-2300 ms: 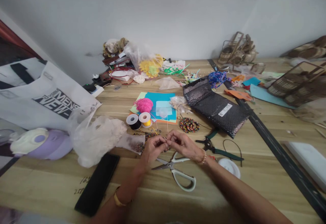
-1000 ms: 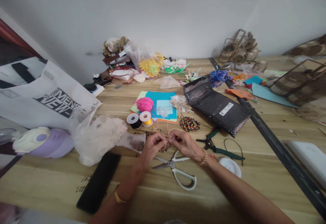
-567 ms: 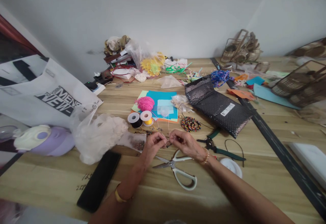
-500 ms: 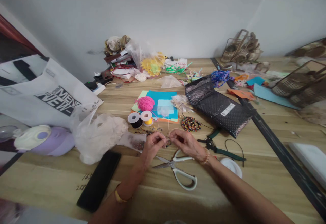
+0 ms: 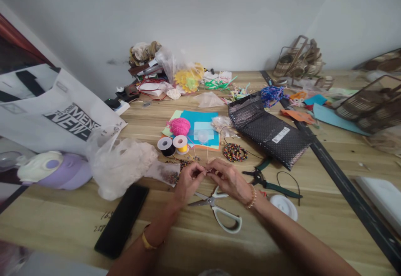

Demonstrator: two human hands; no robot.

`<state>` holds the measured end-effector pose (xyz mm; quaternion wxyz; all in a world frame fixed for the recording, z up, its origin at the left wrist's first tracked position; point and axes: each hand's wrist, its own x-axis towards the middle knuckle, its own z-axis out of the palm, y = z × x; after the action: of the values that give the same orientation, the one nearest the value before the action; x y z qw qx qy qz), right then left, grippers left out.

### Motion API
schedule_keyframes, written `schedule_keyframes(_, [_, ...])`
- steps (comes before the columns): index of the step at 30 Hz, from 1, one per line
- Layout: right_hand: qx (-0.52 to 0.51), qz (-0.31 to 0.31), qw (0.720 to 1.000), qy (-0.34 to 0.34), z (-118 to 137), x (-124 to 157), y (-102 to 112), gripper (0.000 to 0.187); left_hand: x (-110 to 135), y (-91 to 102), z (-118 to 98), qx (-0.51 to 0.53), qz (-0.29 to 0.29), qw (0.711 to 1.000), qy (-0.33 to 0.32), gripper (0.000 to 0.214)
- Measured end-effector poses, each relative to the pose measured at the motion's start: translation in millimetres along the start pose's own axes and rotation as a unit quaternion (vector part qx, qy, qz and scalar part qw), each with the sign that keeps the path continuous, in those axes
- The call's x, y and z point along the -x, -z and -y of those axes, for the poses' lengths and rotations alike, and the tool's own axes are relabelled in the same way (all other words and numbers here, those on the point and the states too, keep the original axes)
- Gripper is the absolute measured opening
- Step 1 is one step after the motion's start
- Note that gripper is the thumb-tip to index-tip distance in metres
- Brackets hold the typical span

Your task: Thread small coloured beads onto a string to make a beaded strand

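Note:
My left hand [image 5: 187, 181] and my right hand [image 5: 228, 178] meet fingertip to fingertip above a wooden table [image 5: 194, 242]. Both are pinched on a thin pale thread [image 5: 207, 155] that rises from between them toward the spools. Something tiny sits at the pinch, too small to name. Loose beads [image 5: 185, 164] lie just behind my left hand. White-handled scissors [image 5: 219, 211] lie under my wrists. A coil of coloured beads [image 5: 234, 152] lies beyond my right hand.
A black spool [image 5: 165, 146] and a yellow spool [image 5: 181, 144] stand near pink yarn [image 5: 179, 126] on blue card. Green pliers [image 5: 266, 182], a white disc [image 5: 283, 206], a black phone [image 5: 122, 220], a crumpled plastic bag [image 5: 120, 164] and a black mailer [image 5: 266, 130] surround my hands.
My hands have stayed at the same spot, with the fingertips working closer together on the thread. The view has shifted slightly.

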<state>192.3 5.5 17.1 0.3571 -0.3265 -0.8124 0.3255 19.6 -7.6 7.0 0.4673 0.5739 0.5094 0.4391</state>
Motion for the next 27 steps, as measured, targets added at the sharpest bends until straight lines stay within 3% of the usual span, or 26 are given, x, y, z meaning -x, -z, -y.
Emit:
schedule_keyframes(7, [0.026, 0.008, 1.000, -0.012, -1.8, -0.4, 0.7, 0.011, 1.3, -0.7, -1.5, -0.007, 0.001, 1.000, 0.002, 0.009])
schedule_keyframes(16, [0.066, 0.015, 0.998, -0.019, -0.4, 0.5, 0.6, 0.013, -3.9, 2.1, -1.0, 0.077, 0.019, 0.995, 0.066, 0.015])
schedule_keyframes(27, [0.100, 0.037, 0.994, -0.037, 8.0, 4.3, -3.3, 0.008, 1.5, 0.1, -1.6, -0.017, 0.007, 1.000, 0.003, 0.012])
